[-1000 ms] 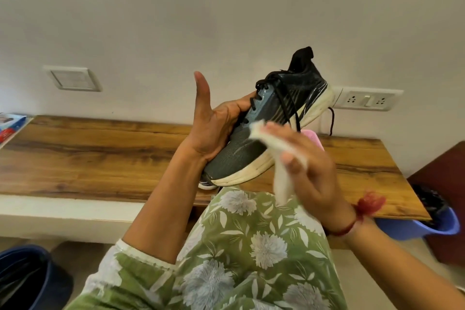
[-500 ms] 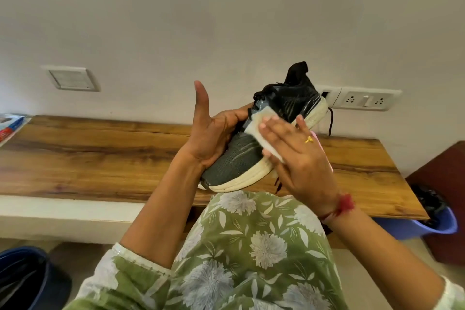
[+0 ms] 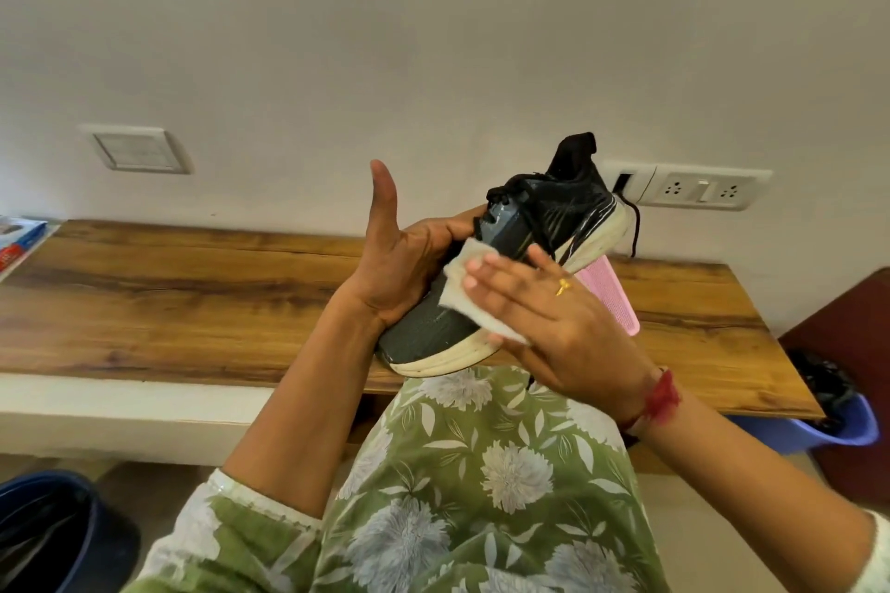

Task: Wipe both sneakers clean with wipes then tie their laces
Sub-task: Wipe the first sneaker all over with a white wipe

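A dark grey and black sneaker (image 3: 554, 226) with a white sole is held in the air over the wooden table's front edge, toe towards me, heel up and away. My left hand (image 3: 404, 260) grips its far side, thumb pointing up. My right hand (image 3: 554, 327) presses a white wipe (image 3: 469, 291) flat against the near side of the shoe with the fingers spread. Black laces hang loose, one dangling behind the heel (image 3: 635, 231). No second sneaker is in view.
A pink object (image 3: 614, 299) lies on the wooden table (image 3: 192, 299) behind the shoe. A wall socket (image 3: 698, 190) sits at the right, a blue bucket (image 3: 838, 419) under the table's right end, a dark bin (image 3: 43, 539) at bottom left, a printed packet (image 3: 19, 238) at the far left.
My right hand has gone from holding the wipe loosely off the shoe to pressing it flat on the side and sliding it down towards the toe. The shoe tilted slightly.
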A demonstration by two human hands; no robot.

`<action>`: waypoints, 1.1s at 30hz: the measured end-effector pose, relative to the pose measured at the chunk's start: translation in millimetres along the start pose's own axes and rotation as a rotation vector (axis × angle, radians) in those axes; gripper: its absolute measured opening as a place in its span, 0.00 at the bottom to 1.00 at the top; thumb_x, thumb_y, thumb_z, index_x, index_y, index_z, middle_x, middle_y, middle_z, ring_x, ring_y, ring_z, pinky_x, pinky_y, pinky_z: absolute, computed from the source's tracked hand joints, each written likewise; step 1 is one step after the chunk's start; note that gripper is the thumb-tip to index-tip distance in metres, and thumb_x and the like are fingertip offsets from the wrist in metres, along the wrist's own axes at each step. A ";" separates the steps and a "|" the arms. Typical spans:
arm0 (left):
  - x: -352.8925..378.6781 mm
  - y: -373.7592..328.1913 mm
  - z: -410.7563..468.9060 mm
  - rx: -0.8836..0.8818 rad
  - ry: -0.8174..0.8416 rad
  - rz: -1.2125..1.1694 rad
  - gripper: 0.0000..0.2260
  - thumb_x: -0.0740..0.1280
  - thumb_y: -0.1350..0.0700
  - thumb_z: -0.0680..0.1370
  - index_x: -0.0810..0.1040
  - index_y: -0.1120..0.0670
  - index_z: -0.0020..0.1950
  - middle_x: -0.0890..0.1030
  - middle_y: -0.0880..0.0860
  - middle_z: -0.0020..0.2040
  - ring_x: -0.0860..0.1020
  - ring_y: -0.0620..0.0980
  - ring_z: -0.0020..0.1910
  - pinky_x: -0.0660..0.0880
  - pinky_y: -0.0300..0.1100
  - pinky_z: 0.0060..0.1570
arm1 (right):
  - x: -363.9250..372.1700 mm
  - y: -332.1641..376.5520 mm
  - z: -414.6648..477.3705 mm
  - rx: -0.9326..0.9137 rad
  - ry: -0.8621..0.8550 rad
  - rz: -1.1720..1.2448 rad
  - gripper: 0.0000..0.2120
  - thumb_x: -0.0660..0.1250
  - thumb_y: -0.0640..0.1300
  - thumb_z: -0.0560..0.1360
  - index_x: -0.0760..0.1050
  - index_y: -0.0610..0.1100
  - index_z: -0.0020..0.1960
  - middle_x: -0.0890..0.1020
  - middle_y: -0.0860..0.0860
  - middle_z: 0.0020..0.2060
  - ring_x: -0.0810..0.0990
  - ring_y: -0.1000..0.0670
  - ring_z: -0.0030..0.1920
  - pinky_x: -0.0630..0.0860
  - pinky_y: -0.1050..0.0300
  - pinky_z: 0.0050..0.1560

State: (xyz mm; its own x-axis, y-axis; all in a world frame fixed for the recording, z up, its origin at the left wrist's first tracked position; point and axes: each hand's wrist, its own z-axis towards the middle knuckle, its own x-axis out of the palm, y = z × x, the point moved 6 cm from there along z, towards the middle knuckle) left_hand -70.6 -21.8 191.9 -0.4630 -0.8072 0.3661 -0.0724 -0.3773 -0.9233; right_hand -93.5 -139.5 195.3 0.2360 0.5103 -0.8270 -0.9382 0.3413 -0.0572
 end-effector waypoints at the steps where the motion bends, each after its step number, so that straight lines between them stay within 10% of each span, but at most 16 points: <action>1: -1.3 0.5 -0.1 -0.001 -0.012 -0.002 0.55 0.59 0.20 0.57 0.76 0.66 0.64 0.78 0.62 0.63 0.75 0.59 0.63 0.72 0.47 0.63 | -3.8 -9.8 1.6 0.066 -0.037 -0.010 0.21 0.53 0.50 0.82 0.66 0.38 0.69 0.70 0.43 0.68 0.67 0.47 0.71 0.57 0.47 0.74; 7: -5.3 0.4 -1.2 -0.015 -0.015 0.012 0.63 0.56 0.18 0.58 0.65 0.71 0.70 0.68 0.67 0.71 0.66 0.64 0.71 0.56 0.57 0.74 | 4.1 7.8 -1.2 0.015 0.009 0.071 0.21 0.52 0.50 0.82 0.65 0.39 0.70 0.69 0.44 0.69 0.65 0.48 0.72 0.55 0.46 0.74; 19: 1.8 -4.7 -1.5 -0.007 -0.030 -0.044 0.60 0.34 0.21 0.60 0.73 0.66 0.66 0.80 0.62 0.59 0.78 0.58 0.60 0.74 0.48 0.61 | -12.7 -20.1 5.1 0.207 -0.122 0.058 0.21 0.50 0.49 0.83 0.66 0.37 0.69 0.70 0.44 0.69 0.66 0.47 0.71 0.52 0.45 0.75; 25: -0.1 -1.3 -3.7 0.000 0.003 -0.031 0.55 0.52 0.20 0.58 0.78 0.65 0.61 0.79 0.63 0.59 0.77 0.60 0.60 0.73 0.49 0.63 | 0.6 3.2 -2.6 0.068 -0.036 0.041 0.21 0.52 0.49 0.82 0.64 0.38 0.71 0.69 0.44 0.69 0.65 0.48 0.72 0.54 0.46 0.75; 29: -1.0 -2.4 -5.2 0.018 0.027 -0.003 0.54 0.52 0.20 0.59 0.76 0.64 0.64 0.77 0.62 0.63 0.75 0.60 0.64 0.70 0.49 0.65 | -12.3 -23.6 1.9 0.245 -0.129 0.024 0.22 0.51 0.50 0.83 0.66 0.37 0.70 0.70 0.43 0.69 0.66 0.46 0.71 0.54 0.45 0.75; 33: -3.5 -5.1 -8.7 0.029 0.031 -0.007 0.55 0.53 0.20 0.59 0.75 0.65 0.65 0.79 0.61 0.62 0.77 0.57 0.62 0.73 0.44 0.60 | 0.5 1.0 -2.5 0.029 -0.003 0.027 0.22 0.51 0.50 0.83 0.65 0.38 0.70 0.69 0.43 0.69 0.65 0.47 0.72 0.55 0.45 0.74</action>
State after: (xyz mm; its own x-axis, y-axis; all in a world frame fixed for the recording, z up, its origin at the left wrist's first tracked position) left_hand -76.3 -13.1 194.3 -0.4897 -0.7904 0.3681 -0.0502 -0.3959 -0.9169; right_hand -95.0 -140.9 193.4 0.2117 0.5223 -0.8261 -0.9364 0.3505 -0.0183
